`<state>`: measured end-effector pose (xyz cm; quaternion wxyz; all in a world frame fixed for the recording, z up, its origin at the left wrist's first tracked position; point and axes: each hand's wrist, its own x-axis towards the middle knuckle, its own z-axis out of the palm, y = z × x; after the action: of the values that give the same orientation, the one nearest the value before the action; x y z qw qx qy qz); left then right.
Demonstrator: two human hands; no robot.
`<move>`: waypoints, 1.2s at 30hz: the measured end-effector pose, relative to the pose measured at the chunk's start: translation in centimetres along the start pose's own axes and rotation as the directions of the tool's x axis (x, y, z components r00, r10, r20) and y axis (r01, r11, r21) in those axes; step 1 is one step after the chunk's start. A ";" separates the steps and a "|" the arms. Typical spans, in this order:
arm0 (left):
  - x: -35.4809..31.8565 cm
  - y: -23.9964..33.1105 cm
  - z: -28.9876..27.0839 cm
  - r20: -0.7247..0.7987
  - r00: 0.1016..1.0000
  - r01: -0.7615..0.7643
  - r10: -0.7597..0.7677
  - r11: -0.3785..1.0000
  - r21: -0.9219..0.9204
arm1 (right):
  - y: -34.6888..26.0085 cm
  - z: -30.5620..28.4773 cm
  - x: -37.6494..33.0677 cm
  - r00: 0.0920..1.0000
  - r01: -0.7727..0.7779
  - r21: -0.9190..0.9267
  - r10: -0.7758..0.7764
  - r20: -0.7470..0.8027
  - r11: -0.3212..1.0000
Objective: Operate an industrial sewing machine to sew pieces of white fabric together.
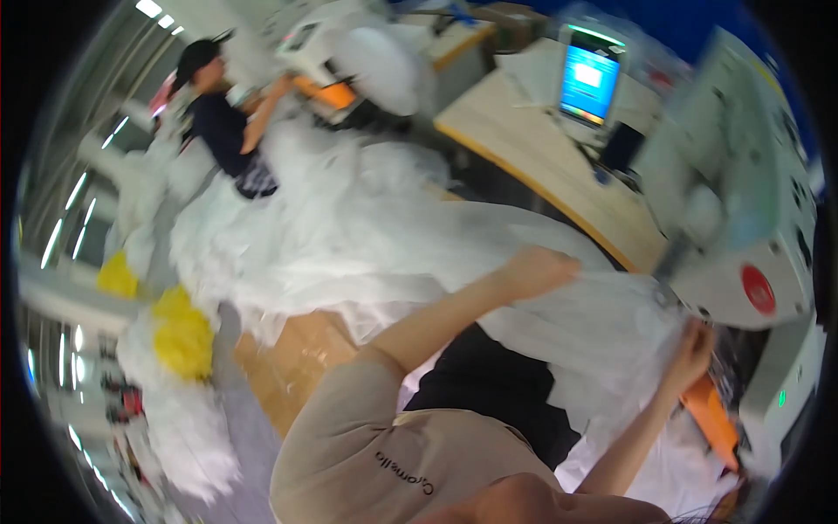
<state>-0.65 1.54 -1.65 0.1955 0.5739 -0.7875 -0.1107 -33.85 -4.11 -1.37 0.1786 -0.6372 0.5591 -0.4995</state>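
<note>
A broad length of thin white fabric (594, 319) lies across my lap and runs toward the white machine (742, 271) on the right. My left hand (541, 272) is closed at the far edge of this fabric, its fingers curled round it. Close to the machine's lower front, my right hand (693, 354) grips the fabric's right end with bent fingers. Between my hands the cloth is drawn out fairly flat, with soft folds near the machine. The fingertips of both hands are partly hidden, and the machine's working point is blurred.
A wooden-edged table (532, 140) beyond my hands bears a lit handheld device (591, 79). Piled white fabric (305, 227) spreads left, beside brown cardboard (301, 358) and yellow bundles (183, 332). Another person (223, 122) sits at a similar machine. An orange part (711, 419) stands below my right hand.
</note>
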 end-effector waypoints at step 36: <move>5.0 7.0 -5.0 -0.123 0.992 -0.046 0.011 0.957 -0.287 | -4.8 -11.3 -2.7 0.950 -0.266 -0.788 0.289 -0.117 0.555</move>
<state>-5.85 -0.77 6.56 0.3260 0.5332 -0.7579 -0.1870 -40.39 3.53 6.21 -0.0403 -0.5596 0.8130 -0.1554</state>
